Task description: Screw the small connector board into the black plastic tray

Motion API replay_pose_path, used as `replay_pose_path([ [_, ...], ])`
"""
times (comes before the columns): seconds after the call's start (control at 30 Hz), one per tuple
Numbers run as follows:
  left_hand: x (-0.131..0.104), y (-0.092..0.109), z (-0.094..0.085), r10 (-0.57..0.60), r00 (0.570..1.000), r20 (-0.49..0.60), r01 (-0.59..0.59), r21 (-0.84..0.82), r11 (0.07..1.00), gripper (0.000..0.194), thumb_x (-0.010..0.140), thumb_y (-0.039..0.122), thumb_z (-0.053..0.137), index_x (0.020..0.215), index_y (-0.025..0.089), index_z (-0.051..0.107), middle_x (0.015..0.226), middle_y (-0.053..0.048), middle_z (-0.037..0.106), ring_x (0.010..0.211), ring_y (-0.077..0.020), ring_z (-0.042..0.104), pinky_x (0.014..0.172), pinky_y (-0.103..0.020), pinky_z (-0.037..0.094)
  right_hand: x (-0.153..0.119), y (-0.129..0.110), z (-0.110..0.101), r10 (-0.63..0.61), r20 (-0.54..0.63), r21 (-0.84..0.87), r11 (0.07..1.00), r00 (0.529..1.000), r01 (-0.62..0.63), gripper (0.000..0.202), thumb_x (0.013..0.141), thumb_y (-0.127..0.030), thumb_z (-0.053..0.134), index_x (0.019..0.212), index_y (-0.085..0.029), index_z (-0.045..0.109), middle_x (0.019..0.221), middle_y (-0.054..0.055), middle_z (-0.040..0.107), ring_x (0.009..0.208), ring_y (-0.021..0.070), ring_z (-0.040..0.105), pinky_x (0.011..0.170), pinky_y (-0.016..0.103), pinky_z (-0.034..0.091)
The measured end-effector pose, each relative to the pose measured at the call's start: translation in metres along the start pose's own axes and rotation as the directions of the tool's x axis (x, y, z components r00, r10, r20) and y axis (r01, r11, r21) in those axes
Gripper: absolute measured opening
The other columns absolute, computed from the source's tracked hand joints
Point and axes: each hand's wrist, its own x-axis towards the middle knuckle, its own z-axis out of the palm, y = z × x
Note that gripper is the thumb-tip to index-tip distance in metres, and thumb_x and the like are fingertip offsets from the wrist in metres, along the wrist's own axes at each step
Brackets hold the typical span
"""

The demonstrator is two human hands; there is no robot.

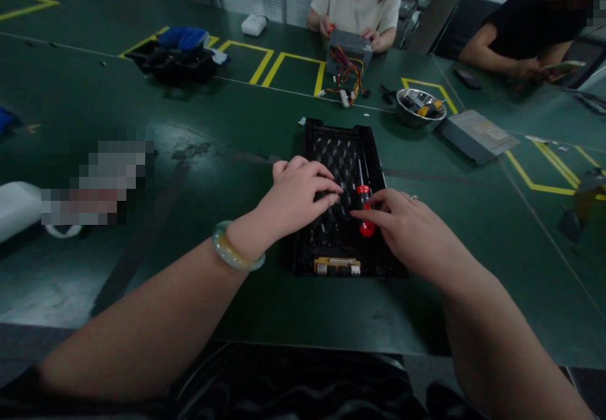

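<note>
A black plastic panel (326,237) with a quilted inner surface lies on the green table in front of me. Near its lower edge sits a small board (338,265) with ports. Inside the panel, toward the right, rests a red and black screwdriver (363,215), its shaft pointing away from me. My left hand (303,186) hovers over the panel's left part, fingers apart and holding nothing. At the screwdriver's handle is my right hand (402,221), with thumb and fingers around the handle's right side.
Across the table (237,155), a person handles a grey metal box (350,50) with coloured cables. A metal bowl (421,117) of tools and a grey plate (478,136) lie right of the panel. A black tray (175,63) stands back left. Another person sits far right.
</note>
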Motion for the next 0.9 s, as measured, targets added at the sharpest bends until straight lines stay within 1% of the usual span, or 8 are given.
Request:
replay_pose_path([
  [0.1, -0.003, 0.008, 0.003, 0.071, 0.988, 0.137, -0.076, 0.032, 0.997, 0.019, 0.094, 0.038, 0.06, 0.103, 0.034, 0.077, 0.109, -0.001, 0.071, 0.105, -0.0251, 0.049, 0.093, -0.047, 0.026, 0.001, 0.003, 0.006, -0.061, 0.023, 0.008, 0.998, 0.998, 0.06, 0.049, 0.091, -0.005, 0.051, 0.13, -0.033, 0.064, 0.129, 0.01, 0.054, 0.111, 0.0287, 0.056, 0.095, 0.048, 0.049],
  [0.2, -0.004, 0.008, 0.007, 0.052, 0.98, 0.193, -0.061, 0.041, 0.997, 0.016, 0.093, 0.036, 0.062, 0.097, 0.035, 0.077, 0.103, 0.001, 0.072, 0.101, -0.0234, 0.05, 0.09, -0.045, 0.024, 0.001, 0.001, 0.005, -0.046, 0.023, 0.011, 0.999, 0.999, 0.046, 0.046, 0.092, -0.006, 0.05, 0.128, -0.031, 0.065, 0.128, 0.01, 0.054, 0.108, 0.0276, 0.056, 0.095, 0.047, 0.049],
  [0.33, -0.002, 0.008, 0.009, 0.022, 0.979, 0.201, -0.034, 0.054, 0.998, 0.014, 0.092, 0.033, 0.063, 0.094, 0.032, 0.077, 0.102, 0.001, 0.074, 0.102, -0.0232, 0.051, 0.09, -0.044, 0.023, 0.0, -0.002, 0.002, -0.034, 0.032, 0.007, 0.999, 0.999, 0.034, 0.043, 0.094, -0.008, 0.05, 0.128, -0.031, 0.064, 0.127, 0.009, 0.054, 0.108, 0.0271, 0.056, 0.095, 0.046, 0.049],
  [0.5, -0.001, 0.012, 0.007, -0.014, 0.982, 0.19, 0.001, 0.068, 0.998, 0.017, 0.092, 0.034, 0.063, 0.103, 0.028, 0.075, 0.101, -0.001, 0.075, 0.102, -0.0242, 0.053, 0.091, -0.044, 0.023, -0.001, -0.002, 0.002, -0.017, 0.045, 0.017, 1.0, 0.999, 0.016, 0.039, 0.095, -0.01, 0.051, 0.126, -0.03, 0.064, 0.129, 0.009, 0.053, 0.11, 0.0276, 0.056, 0.096, 0.045, 0.048],
  [0.63, -0.001, 0.013, 0.007, -0.019, 0.977, 0.211, -0.001, 0.091, 0.996, 0.016, 0.092, 0.034, 0.062, 0.096, 0.026, 0.075, 0.101, -0.003, 0.074, 0.104, -0.0259, 0.052, 0.093, -0.045, 0.023, 0.0, -0.002, 0.001, -0.018, 0.044, 0.026, 1.0, 0.999, 0.017, 0.036, 0.095, -0.01, 0.053, 0.123, -0.028, 0.064, 0.131, 0.009, 0.054, 0.111, 0.0278, 0.055, 0.096, 0.045, 0.047],
  [0.73, 0.0, 0.012, 0.006, -0.03, 0.975, 0.218, 0.013, 0.076, 0.997, 0.016, 0.092, 0.034, 0.061, 0.094, 0.026, 0.074, 0.099, -0.003, 0.074, 0.103, -0.0253, 0.053, 0.094, -0.045, 0.024, 0.001, -0.001, 0.0, -0.052, 0.04, 0.053, 0.997, 0.998, 0.05, 0.033, 0.095, -0.009, 0.052, 0.122, -0.026, 0.062, 0.134, 0.006, 0.056, 0.114, 0.0269, 0.055, 0.098, 0.043, 0.045],
  [0.83, 0.0, 0.011, -0.001, -0.038, 0.971, 0.236, 0.037, 0.01, 0.999, 0.016, 0.092, 0.033, 0.059, 0.095, 0.026, 0.073, 0.1, -0.001, 0.074, 0.103, -0.0235, 0.055, 0.096, -0.044, 0.023, 0.002, -0.001, -0.001, -0.095, 0.032, 0.085, 0.992, 0.995, 0.091, 0.031, 0.097, -0.01, 0.05, 0.122, -0.027, 0.061, 0.136, 0.001, 0.059, 0.118, 0.026, 0.053, 0.097, 0.042, 0.043],
  [0.9, -0.001, 0.01, -0.012, -0.027, 0.959, 0.282, 0.042, -0.049, 0.998, 0.017, 0.093, 0.034, 0.058, 0.096, 0.027, 0.073, 0.101, 0.001, 0.074, 0.104, -0.0227, 0.056, 0.097, -0.043, 0.022, 0.002, 0.001, -0.001, -0.112, 0.019, 0.092, 0.99, 0.993, 0.11, 0.029, 0.098, -0.012, 0.051, 0.121, -0.028, 0.06, 0.136, -0.002, 0.06, 0.122, 0.0266, 0.05, 0.094, 0.042, 0.043],
])
